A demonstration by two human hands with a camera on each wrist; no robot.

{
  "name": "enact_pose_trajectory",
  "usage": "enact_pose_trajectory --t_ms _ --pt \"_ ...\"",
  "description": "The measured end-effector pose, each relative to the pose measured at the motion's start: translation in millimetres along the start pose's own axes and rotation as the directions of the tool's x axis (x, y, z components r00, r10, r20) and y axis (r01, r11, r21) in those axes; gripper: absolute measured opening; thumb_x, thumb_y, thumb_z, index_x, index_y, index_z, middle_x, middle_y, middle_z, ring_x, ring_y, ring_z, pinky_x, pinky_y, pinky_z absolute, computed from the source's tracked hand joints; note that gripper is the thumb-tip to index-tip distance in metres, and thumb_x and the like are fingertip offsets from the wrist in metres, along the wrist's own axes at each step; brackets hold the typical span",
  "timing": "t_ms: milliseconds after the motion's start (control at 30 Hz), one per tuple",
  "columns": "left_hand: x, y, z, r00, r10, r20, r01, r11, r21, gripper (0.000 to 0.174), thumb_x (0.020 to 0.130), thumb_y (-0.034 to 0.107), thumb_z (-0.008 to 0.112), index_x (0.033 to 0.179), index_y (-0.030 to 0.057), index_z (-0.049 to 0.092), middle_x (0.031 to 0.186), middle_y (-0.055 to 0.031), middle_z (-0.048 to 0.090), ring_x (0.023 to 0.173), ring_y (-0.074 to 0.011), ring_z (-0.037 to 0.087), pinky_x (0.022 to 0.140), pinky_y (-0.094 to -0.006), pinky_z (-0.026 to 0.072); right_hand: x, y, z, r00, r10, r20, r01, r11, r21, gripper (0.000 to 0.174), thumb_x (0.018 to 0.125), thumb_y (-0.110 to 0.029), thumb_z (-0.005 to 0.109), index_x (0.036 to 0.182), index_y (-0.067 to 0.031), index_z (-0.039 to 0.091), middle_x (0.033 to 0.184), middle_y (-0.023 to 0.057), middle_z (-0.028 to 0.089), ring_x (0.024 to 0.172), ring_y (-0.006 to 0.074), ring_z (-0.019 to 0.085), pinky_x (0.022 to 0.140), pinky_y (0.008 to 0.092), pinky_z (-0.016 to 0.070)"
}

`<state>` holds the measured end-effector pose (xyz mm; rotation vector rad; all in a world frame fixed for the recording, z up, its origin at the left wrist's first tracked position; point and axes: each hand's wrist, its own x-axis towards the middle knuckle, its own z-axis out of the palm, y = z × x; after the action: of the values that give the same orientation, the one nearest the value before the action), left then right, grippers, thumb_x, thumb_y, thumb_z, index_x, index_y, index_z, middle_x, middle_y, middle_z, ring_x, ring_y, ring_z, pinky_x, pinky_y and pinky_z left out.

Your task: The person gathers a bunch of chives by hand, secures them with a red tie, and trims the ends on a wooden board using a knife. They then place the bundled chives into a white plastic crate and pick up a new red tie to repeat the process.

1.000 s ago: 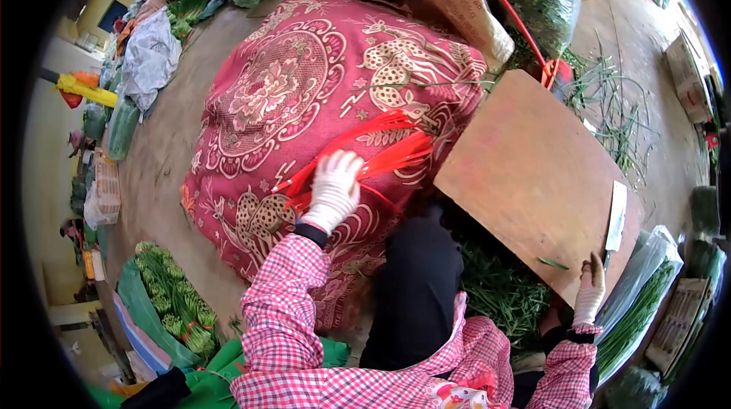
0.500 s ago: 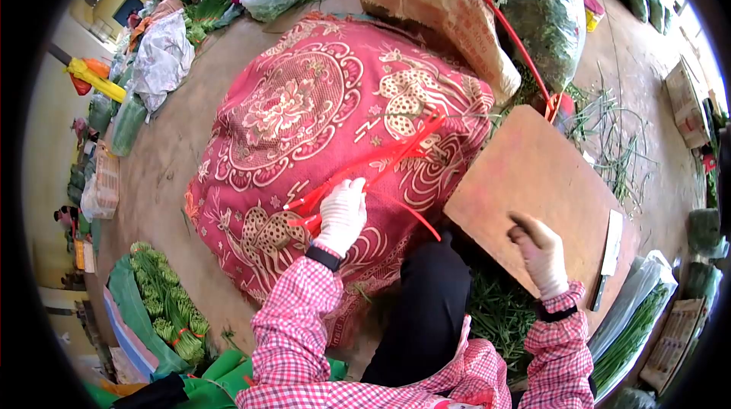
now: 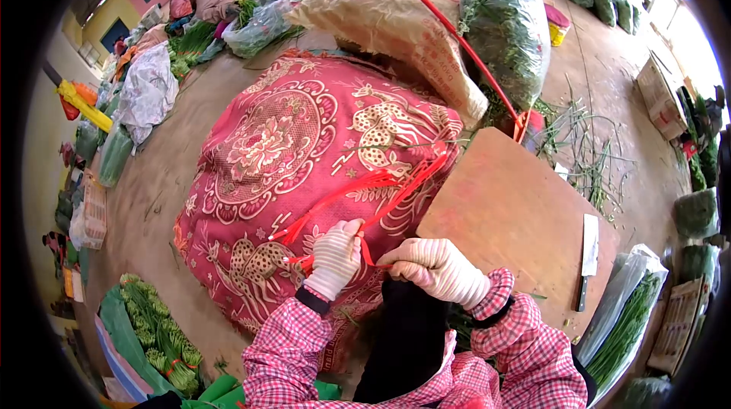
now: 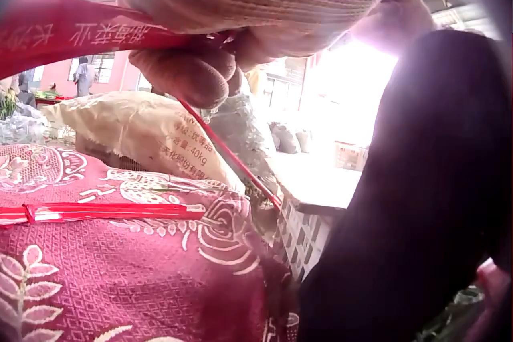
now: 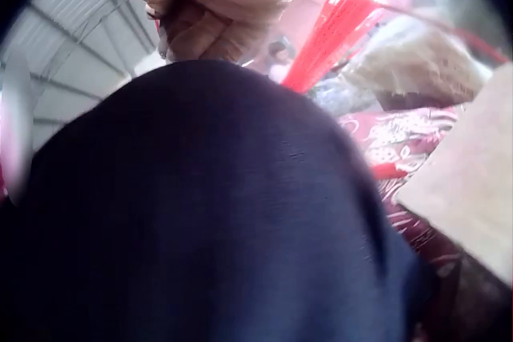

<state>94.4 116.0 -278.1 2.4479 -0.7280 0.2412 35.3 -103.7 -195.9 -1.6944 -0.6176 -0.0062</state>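
Observation:
My left hand [image 3: 335,258], in a whitish knit glove, grips a bundle of red plastic tie strips [image 3: 335,207] above the patterned red cloth [image 3: 266,142]. Printed characters show on one strip [image 4: 72,33] in the left wrist view. Close by on the right, my gloved right hand [image 3: 440,268] pinches a red strip that runs between the two hands. Its fingers are curled, and in the right wrist view the hand [image 5: 212,5] appears just above the dark trouser knee [image 5: 208,182].
A brown board [image 3: 510,211] lies to the right, with a knife [image 3: 588,257] on its right edge. Behind the cloth-covered heap lies a beige sack [image 3: 403,20]. Bundled green vegetables [image 3: 160,333] lie at the lower left, bagged greens [image 3: 628,325] at the lower right.
My right hand has left the knife, crossed the board leftward and taken hold of a red strip beside my left hand. The left hand keeps its grip on the bundle.

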Motion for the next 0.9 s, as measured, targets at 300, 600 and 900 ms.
enact_pose_trajectory --t_ms 300,600,900 --pt "-10.4 15.1 3.0 0.999 -0.027 0.038 0.024 0.998 0.066 0.025 0.088 0.012 0.057 0.112 0.0077 0.061 0.086 -0.0148 0.062 0.079 -0.036 0.063 0.067 -0.0455 0.0494 -16.7 9.0 4.0 0.979 0.202 0.015 -0.166 0.841 -0.516 0.064 0.083 -0.012 0.062 0.144 -0.0129 0.042 0.087 0.015 0.062 0.077 0.0337 0.064 0.067 0.0404 0.0529" --pt "1.8 22.0 -0.8 0.999 0.036 -0.019 -0.034 0.995 0.093 0.029 0.084 0.01 0.06 0.113 0.0081 0.062 0.085 -0.0149 0.063 0.078 -0.0355 0.063 0.066 -0.0472 0.0492 -12.1 -4.5 -8.9 0.929 0.37 -0.004 -0.281 0.701 -0.656 0.049 0.085 -0.047 0.064 0.111 -0.0056 0.062 0.087 0.0159 0.069 0.085 0.0347 0.067 0.073 0.045 0.0529" --pt "9.8 42.5 -15.6 0.999 -0.036 0.012 0.035 0.998 0.053 0.027 0.087 0.013 0.056 0.113 0.007 0.063 0.093 -0.0156 0.065 0.087 -0.0359 0.063 0.076 -0.0463 0.0485 -10.6 -32.8 -16.9 0.959 0.103 -0.263 -0.27 0.608 -0.747 0.032 0.085 -0.042 0.065 0.092 -0.0102 0.065 0.081 0.0094 0.064 0.082 0.0324 0.064 0.071 0.0428 0.0501"
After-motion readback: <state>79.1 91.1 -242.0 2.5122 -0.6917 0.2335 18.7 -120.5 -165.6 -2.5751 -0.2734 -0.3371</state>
